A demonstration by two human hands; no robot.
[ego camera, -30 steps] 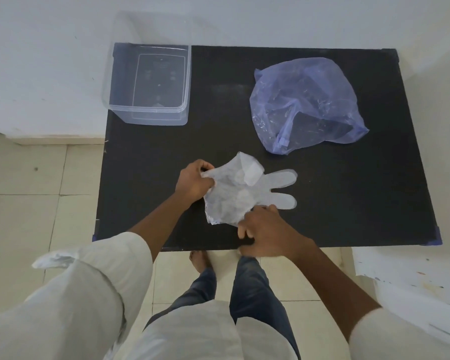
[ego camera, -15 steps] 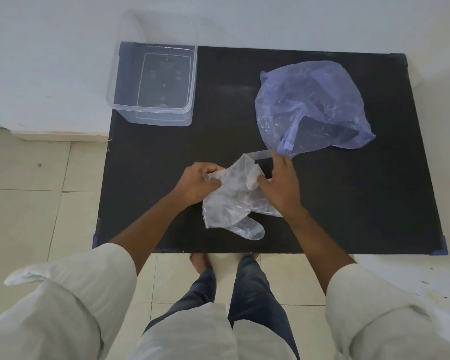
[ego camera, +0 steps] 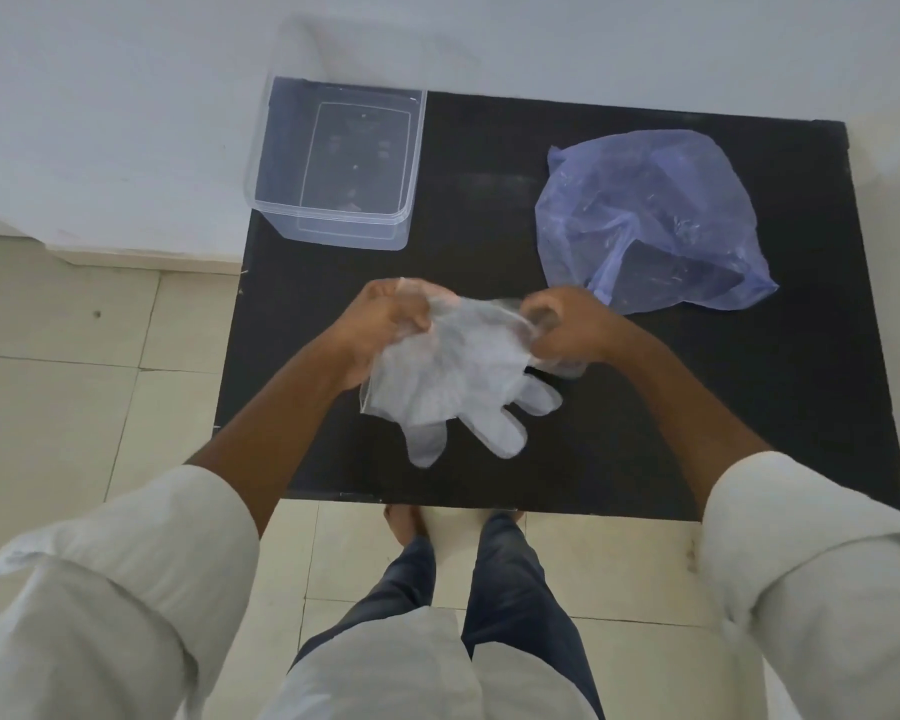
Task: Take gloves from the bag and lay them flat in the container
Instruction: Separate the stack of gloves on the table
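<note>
Pinching the glove (ego camera: 453, 376) at its top corners, left hand (ego camera: 385, 324) and right hand (ego camera: 567, 324) stay closed on it; its fingers hang below, over the table (ego camera: 645, 407).

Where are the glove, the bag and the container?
glove (ego camera: 453, 376): head view, on its palm.
bag (ego camera: 645, 200): head view, on its upper side.
container (ego camera: 333, 233): head view, on its near wall.
</note>
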